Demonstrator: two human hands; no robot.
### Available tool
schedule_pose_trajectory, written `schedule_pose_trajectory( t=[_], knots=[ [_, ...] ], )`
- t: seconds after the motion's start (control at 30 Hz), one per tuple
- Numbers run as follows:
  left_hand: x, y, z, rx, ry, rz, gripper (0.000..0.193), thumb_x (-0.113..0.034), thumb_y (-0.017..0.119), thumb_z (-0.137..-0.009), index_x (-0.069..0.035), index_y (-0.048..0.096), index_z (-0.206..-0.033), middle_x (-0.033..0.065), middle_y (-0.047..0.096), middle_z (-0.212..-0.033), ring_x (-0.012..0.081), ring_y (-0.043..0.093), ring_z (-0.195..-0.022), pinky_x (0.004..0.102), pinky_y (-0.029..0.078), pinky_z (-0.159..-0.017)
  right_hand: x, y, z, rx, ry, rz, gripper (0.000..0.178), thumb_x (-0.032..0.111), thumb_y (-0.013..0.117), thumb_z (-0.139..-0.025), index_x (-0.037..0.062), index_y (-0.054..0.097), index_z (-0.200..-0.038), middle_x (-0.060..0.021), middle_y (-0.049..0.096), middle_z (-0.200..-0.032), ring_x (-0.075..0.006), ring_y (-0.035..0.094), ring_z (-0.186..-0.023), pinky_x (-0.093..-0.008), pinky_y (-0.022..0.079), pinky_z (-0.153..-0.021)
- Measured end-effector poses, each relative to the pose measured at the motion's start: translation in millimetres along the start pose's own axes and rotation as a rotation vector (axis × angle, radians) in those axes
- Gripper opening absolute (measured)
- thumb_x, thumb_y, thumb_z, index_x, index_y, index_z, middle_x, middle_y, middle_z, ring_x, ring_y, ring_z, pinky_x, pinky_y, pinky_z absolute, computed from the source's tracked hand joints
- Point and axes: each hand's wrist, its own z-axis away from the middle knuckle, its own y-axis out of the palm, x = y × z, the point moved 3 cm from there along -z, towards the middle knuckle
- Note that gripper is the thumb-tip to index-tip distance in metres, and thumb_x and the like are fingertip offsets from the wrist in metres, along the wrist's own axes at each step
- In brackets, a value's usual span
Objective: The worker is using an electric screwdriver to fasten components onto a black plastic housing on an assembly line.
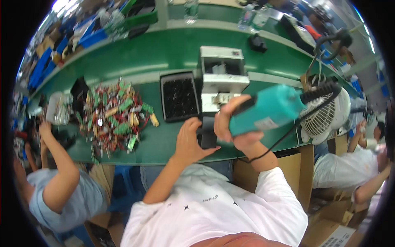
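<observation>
My right hand is wrapped round a teal electric screwdriver, whose black cable runs from its upper right end back past my forearm. The driver's working tip is hidden behind my fingers. Low on the bench lies a dark rectangular plastic case. My left hand grips this case from its left side, with the thumb along the near edge and the fingers at the far edge. Just beyond the case stands a white screw feeder machine with a dark window.
Left of the feeder is a black tray of small dark pieces. A heap of green circuit boards and wires covers the bench further left. A white fan stands at right. Bottles line the shelf. Co-workers sit on both sides.
</observation>
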Motion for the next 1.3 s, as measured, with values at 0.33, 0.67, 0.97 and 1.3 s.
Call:
schedule_pose_trajectory(
  t=[0.33,0.67,0.97,1.3],
  knots=[
    [14.4,-67.2,-12.6,-0.371,-0.235,0.111,0.044,-0.006,0.055,-0.083,-0.001,0.041,-0.125,0.0180,0.040,-0.127,0.0266,0.046,-0.112,0.0351,0.040,-0.096,49.7,-104.8,48.0,-0.214,-0.194,0.134,0.074,0.066,0.058,-0.079,0.0026,0.050,-0.115,-0.0061,0.054,-0.059,-0.0139,0.050,-0.046,-0.0256,0.042,-0.044],
    [163.1,-124.0,-202.1,-0.160,-0.882,0.019,0.037,-0.022,0.053,-0.088,0.001,0.048,-0.117,0.0180,0.053,-0.111,0.0294,0.053,-0.101,0.0377,0.043,-0.089,19.6,-223.7,-32.1,0.003,0.193,-0.150,0.057,0.049,0.051,-0.090,-0.0014,0.056,-0.116,-0.0177,0.061,-0.094,-0.0208,0.059,-0.081,-0.0353,0.051,-0.071],
    [270.4,-163.5,-236.8,0.079,-1.716,0.127,0.037,-0.022,0.060,-0.079,-0.001,0.056,-0.110,0.0215,0.053,-0.115,0.0357,0.053,-0.102,0.0462,0.046,-0.085,-62.5,-316.0,-112.3,-0.422,0.344,0.900,0.038,0.029,0.056,-0.091,0.0041,0.059,-0.120,-0.0116,0.051,-0.124,-0.0175,0.056,-0.092,-0.0310,0.049,-0.077],
    [68.1,-50.4,-201.3,-0.093,-0.043,-0.015,0.016,-0.006,0.054,-0.082,-0.004,0.059,-0.098,0.0082,0.057,-0.097,0.0186,0.057,-0.084,0.0301,0.047,-0.077,-64.2,-311.0,-127.7,-0.178,0.330,0.911,0.030,0.022,0.057,-0.090,0.0027,0.064,-0.111,-0.0103,0.052,-0.122,-0.0164,0.055,-0.099,-0.0270,0.048,-0.075]
  ],
)
